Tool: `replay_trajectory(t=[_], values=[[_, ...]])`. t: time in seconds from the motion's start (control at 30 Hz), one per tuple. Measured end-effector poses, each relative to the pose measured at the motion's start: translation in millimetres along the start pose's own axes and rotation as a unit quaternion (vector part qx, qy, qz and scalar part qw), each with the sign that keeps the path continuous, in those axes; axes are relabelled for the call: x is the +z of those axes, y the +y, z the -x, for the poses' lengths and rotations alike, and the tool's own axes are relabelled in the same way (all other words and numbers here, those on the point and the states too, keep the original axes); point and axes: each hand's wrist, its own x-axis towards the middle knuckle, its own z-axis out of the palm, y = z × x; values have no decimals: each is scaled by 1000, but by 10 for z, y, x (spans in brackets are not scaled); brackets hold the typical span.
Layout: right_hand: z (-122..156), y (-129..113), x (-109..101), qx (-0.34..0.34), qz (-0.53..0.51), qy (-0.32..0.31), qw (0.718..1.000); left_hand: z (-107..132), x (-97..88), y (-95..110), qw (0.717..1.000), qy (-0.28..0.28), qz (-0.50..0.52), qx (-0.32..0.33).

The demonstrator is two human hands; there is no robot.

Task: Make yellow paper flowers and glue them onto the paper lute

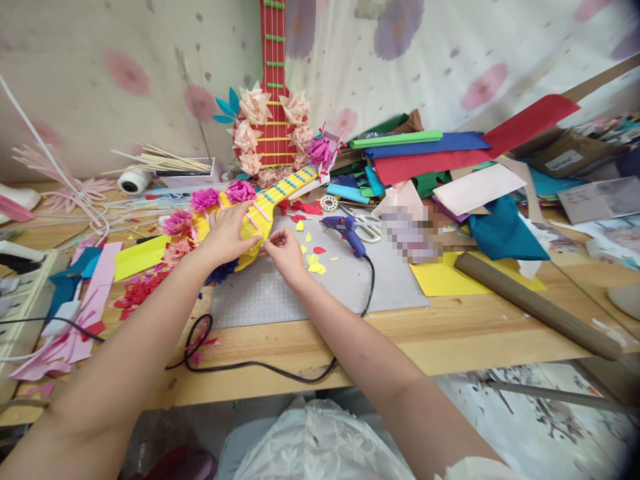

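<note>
A small yellow paper guitar (257, 218) lies slanted on the grey cutting mat, its blue-fretted neck pointing up to the right. Pink and purple paper flowers (205, 199) trim its body. My left hand (227, 233) lies over the body and holds it, thumb stretched toward the near edge. At that edge, my right hand (285, 252) has thumb and forefinger pinched together. Whatever sits between those fingertips is too small to make out. Yellow paper petals (316, 265) are scattered to the right of this hand. Beyond them rests a blue glue gun (346, 232).
Scissors (369, 228) and a tape roll (329, 204) lie behind the glue gun. Its black cord (260, 365) loops along the table's front edge. A larger red guitar (273, 127) stands at the back. Coloured paper (430, 160) and a brown roll (535, 303) cover the right side.
</note>
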Motion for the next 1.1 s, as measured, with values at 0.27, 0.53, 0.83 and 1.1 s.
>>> replay_trajectory(t=[0.27, 0.53, 0.83, 1.1], values=[[51, -43, -86, -59, 115, -2, 992, -4, -17, 20, 1000, -4, 1, -10], [65, -41, -22, -141, 251, -19, 958, 5, 11, -21, 1000, 10, 24, -2], [76, -95, 5, -146, 254, -22, 956, 11, -42, 7, 999, 21, 48, -2], [-42, -171, -288, -151, 187, -22, 970, -36, -49, 149, 985, 143, 94, -25]])
